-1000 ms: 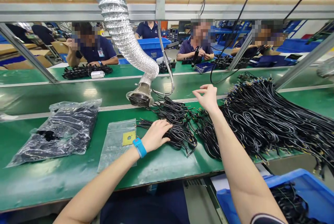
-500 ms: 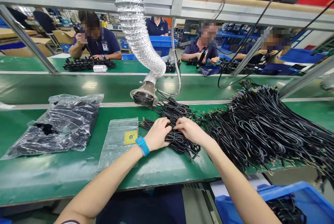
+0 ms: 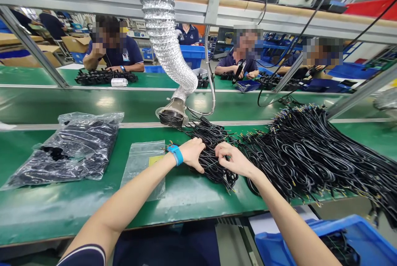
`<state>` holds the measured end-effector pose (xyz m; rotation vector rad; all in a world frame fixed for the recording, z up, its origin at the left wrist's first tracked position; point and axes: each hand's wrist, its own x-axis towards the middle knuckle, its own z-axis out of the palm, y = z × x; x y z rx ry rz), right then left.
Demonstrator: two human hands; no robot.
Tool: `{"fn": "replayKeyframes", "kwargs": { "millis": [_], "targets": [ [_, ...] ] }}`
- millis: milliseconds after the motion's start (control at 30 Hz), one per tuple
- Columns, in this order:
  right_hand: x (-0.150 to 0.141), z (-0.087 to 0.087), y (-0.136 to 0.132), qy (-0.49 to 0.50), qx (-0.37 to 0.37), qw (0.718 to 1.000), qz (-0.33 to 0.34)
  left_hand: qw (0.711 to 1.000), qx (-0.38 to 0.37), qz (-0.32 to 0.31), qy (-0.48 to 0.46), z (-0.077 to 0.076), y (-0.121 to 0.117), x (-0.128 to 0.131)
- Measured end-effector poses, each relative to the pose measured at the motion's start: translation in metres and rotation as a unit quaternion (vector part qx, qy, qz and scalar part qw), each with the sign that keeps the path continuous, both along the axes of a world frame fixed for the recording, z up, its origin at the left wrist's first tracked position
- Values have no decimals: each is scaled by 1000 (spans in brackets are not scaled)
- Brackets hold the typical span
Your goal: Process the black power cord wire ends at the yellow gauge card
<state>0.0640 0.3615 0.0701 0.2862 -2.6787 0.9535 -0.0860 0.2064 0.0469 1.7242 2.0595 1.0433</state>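
My left hand [image 3: 192, 154], with a blue wristband [image 3: 176, 154], lies at the left side of a bundle of black cables [image 3: 214, 171] on the green bench. Its thumb and fingers are spread apart, touching the cables without closing round them. Over the right part of the same bundle is my right hand [image 3: 231, 159], its fingers curled in toward the thumb. Whatever those fingertips pinch is too small to make out. More black cables [image 3: 211, 129] lie just behind the bundle, their stripped ends showing coloured wires.
A large heap of black cables [image 3: 297, 154] spreads over the right side. On the left lie a clear bag of black parts [image 3: 83, 146] and a flat zip bag [image 3: 136, 162]. A foil duct [image 3: 167, 43] hangs behind the cables. A blue bin [image 3: 356, 229] stands below right. Co-workers sit opposite.
My hands have moved apart: the left has shifted slightly and opened its fingers, while the right has drawn to the right, away from the bundle's middle.
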Motion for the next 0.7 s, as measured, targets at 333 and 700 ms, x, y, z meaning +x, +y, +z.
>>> {"fn": "replayKeyframes", "kwargs": {
  "millis": [333,700],
  "targets": [
    [30,-11,2,-12,-4,987,-163,992,-80,-58,81,-3,-11,17],
    [25,-17,18,-123,236,941,-210,968,-96,-45,229,1,-18,26]
  ]
}}
